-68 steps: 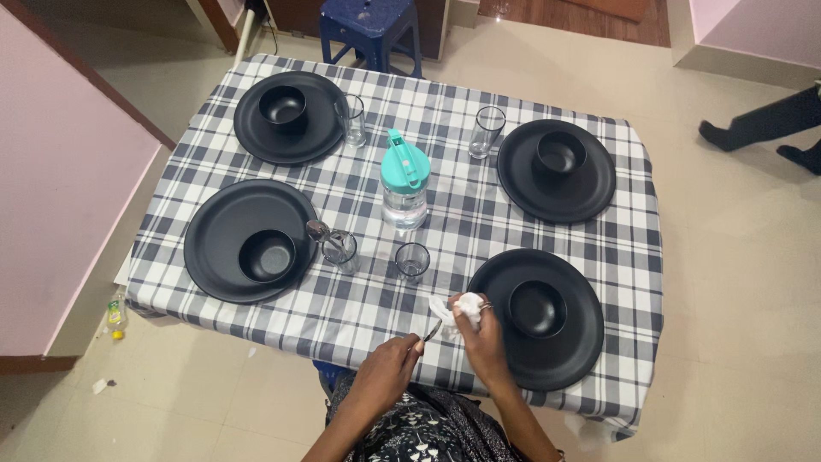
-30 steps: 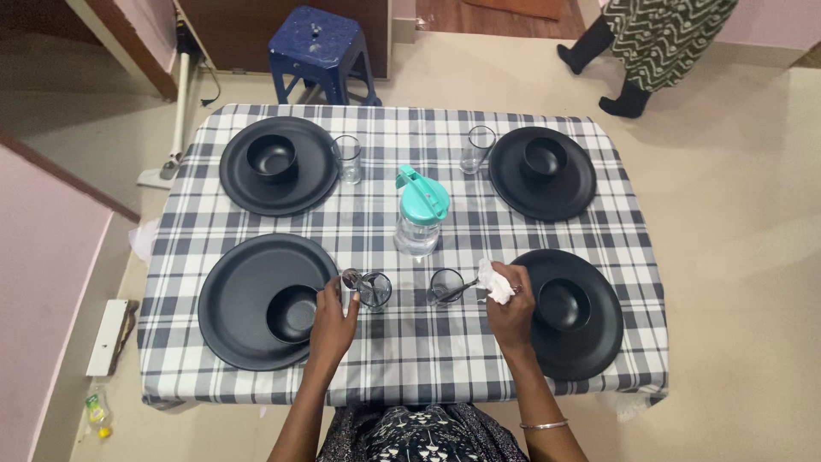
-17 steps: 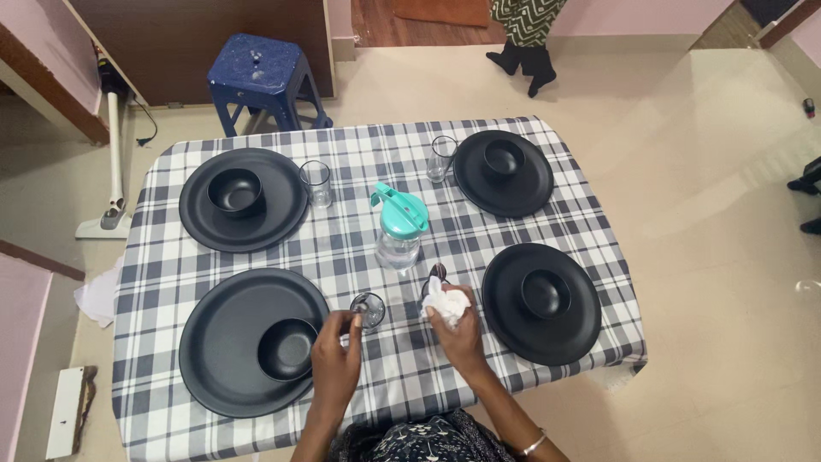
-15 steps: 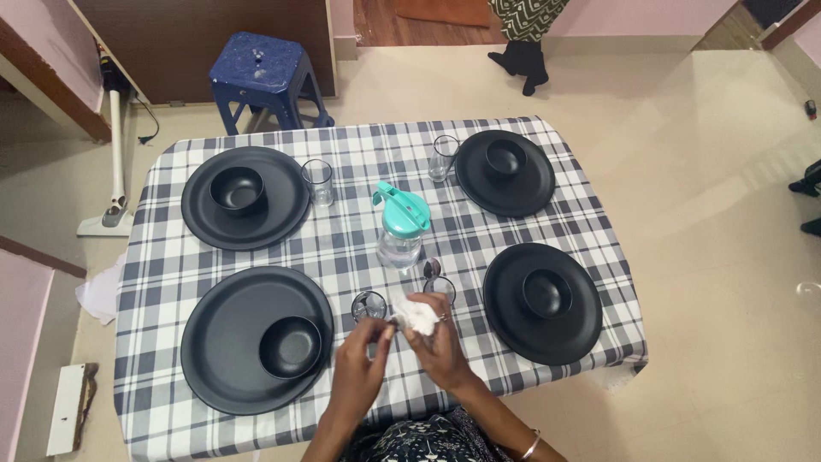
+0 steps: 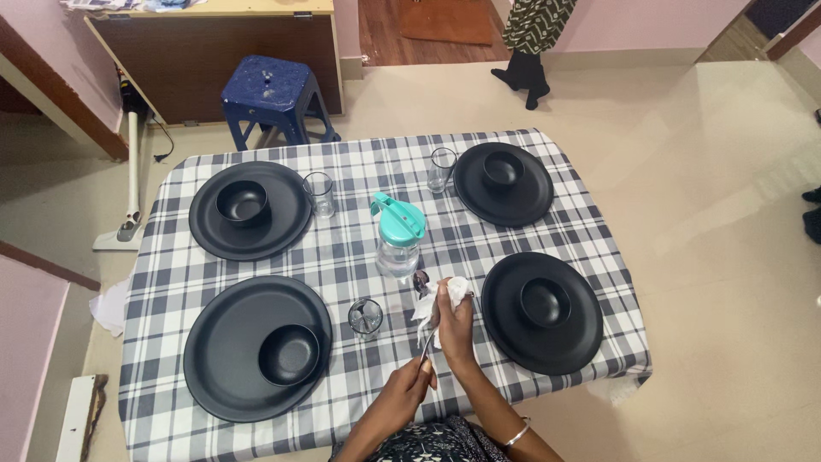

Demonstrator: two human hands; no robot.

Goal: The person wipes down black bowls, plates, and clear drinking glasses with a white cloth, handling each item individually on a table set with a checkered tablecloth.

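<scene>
- left hand (image 5: 404, 392) is pinched shut on the handle end of a spoon (image 5: 425, 342)
- spoon's long axis runs up and away from that hand, tilted a bit right — bowl end can't be seen, it's under the cloth
- right hand (image 5: 456, 318) just past the left, closed around a white cloth (image 5: 456, 291) bunched on the spoon
- empty glass (image 5: 366, 316) sits left of the right hand on the checked surface (image 5: 359, 257), black plate (image 5: 541, 312) on its right

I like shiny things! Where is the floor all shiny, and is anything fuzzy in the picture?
Head view: bright glare streaks the floor right of the table; the right hand with its white cloth and the black plates look sharp, not fuzzy.
</scene>
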